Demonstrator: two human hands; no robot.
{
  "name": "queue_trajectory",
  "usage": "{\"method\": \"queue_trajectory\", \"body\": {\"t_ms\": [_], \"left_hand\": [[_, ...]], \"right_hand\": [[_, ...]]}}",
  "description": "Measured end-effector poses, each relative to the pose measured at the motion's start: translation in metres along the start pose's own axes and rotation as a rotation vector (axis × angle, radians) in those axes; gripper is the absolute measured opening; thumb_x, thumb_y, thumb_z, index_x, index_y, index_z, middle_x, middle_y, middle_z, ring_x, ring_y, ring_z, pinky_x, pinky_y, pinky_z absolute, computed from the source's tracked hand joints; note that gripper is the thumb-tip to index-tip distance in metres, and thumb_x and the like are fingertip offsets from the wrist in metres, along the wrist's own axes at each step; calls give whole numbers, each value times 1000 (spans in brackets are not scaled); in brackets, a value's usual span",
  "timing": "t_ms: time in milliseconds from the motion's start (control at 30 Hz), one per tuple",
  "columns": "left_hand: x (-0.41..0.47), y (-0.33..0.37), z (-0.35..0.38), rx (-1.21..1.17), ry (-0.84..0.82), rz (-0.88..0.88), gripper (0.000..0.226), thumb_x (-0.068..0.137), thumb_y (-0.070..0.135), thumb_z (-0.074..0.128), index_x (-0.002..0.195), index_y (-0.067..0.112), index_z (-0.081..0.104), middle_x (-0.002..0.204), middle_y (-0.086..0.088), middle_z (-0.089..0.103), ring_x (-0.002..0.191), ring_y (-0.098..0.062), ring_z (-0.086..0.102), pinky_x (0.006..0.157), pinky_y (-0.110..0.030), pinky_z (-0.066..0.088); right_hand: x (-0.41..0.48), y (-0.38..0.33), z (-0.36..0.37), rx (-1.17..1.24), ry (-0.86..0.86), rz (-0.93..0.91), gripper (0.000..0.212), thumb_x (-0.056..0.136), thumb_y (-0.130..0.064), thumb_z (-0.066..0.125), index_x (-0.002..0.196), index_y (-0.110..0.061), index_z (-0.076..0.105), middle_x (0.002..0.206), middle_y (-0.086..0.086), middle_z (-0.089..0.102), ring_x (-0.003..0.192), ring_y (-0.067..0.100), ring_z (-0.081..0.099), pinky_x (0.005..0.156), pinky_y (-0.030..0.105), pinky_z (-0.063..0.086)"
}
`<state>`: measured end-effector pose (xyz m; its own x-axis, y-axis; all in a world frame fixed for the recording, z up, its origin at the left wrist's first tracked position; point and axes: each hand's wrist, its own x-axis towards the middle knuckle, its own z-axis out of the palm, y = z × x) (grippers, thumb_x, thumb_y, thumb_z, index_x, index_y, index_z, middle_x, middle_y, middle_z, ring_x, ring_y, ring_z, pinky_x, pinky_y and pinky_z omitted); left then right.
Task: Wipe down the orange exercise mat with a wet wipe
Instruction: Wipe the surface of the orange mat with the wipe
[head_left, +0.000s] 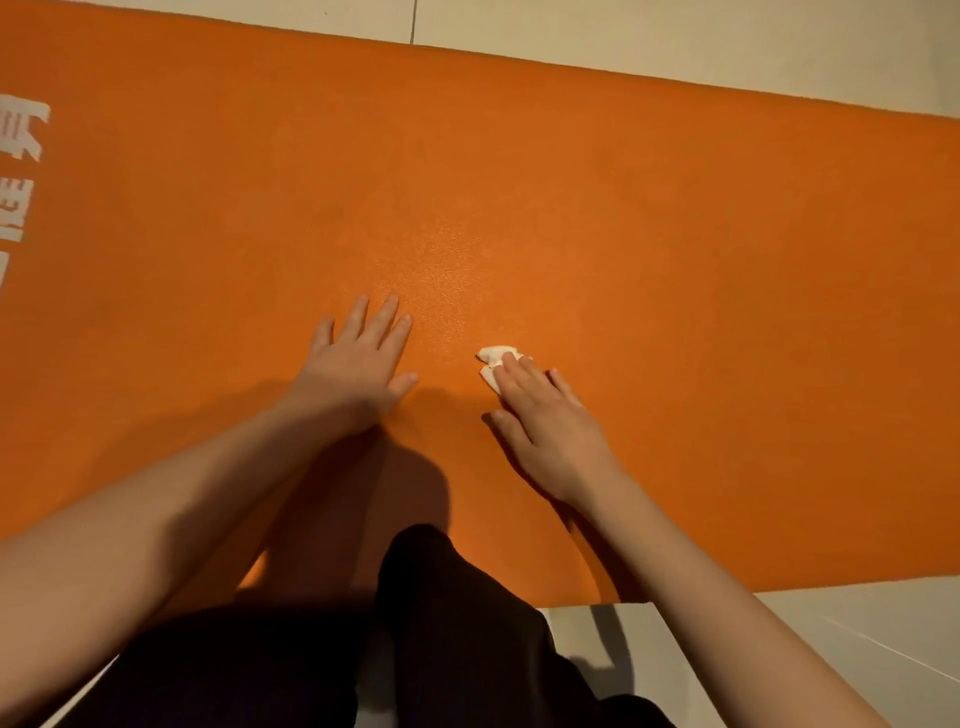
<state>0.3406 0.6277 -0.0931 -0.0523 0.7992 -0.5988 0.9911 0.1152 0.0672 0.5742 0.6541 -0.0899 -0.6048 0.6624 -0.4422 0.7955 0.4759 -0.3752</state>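
From the head view, the orange mat (623, 234) lies flat on a pale tiled floor (675, 47) and fills most of the frame. The floor shows along its far edge and at the near right corner. The left grip (358, 364), a bare hand, rests flat on the mat with fingers straight and spread, holding nothing. Just to its right, apart from it, the right grip (545, 421) lies with straight fingers pressing a small crumpled white wipe (496, 358) onto the mat; the wipe peeks out past the fingertips. White lettering (21, 171) marks the mat's far left. The person's dark-clothed knee (457, 623) covers the near edge, and shadows fall beneath both forearms.
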Motion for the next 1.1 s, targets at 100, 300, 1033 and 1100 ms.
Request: {"method": "queue_trajectory", "body": {"t_ms": [100,300,1033,1100], "left_hand": [[-15,7,0,-30,-73,17,70,102,55,23,156,24,-8,162,2,-21,149,-23,-18,121,-49,-2],[-44,16,12,-71,-69,37,67,103,54,21,156,25,-7,162,4,-19,149,-20,-19,120,-49,-6],[-62,16,26,-139,20,51,62,104,49,17,157,24,-3,163,5,-15,149,-17,-18,120,-46,-9],[-63,16,27,-140,17,50,62,104,49,18,157,24,-3,163,5,-15,149,-16,-17,120,-46,-9]], "right_hand": [[5,8,-2,-34,41,154,65,105,-44,26,157,-14,2,164,2,-8,150,14,-10,119,28,-9],[-29,-17,1,-16,-16,-7,71,101,-54,28,157,-15,5,164,-1,-5,150,11,-6,114,22,-13],[-27,-13,7,36,-20,20,72,101,-51,31,157,-17,1,163,-2,-10,149,12,-9,117,24,-9],[-38,-17,5,49,-38,-18,71,101,-51,33,157,-19,3,163,-4,-9,147,6,-12,116,22,-10]]}}
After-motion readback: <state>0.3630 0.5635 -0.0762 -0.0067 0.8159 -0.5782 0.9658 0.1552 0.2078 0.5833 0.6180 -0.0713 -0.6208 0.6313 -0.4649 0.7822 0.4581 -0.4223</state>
